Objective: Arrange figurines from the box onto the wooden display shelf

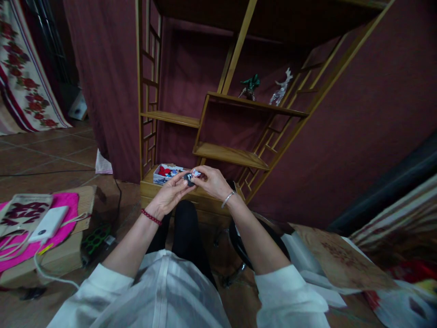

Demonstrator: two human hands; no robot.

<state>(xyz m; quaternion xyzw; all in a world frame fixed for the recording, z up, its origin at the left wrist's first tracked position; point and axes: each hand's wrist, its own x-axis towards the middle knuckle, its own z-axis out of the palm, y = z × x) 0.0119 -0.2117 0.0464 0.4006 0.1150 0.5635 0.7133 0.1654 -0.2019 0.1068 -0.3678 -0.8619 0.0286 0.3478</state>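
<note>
Bracing a small dark rounded piece (188, 180), seemingly for steadiness, the left hand (171, 190) faces the right hand (214, 182) pinching a tiny white-and-red figure (195, 173) beside it, an open white patterned box (158, 178) handily just beyond.

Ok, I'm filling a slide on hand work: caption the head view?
Both hands hold a small dark-and-white item near an open box of colourful pieces, before a wooden shelf.
</note>
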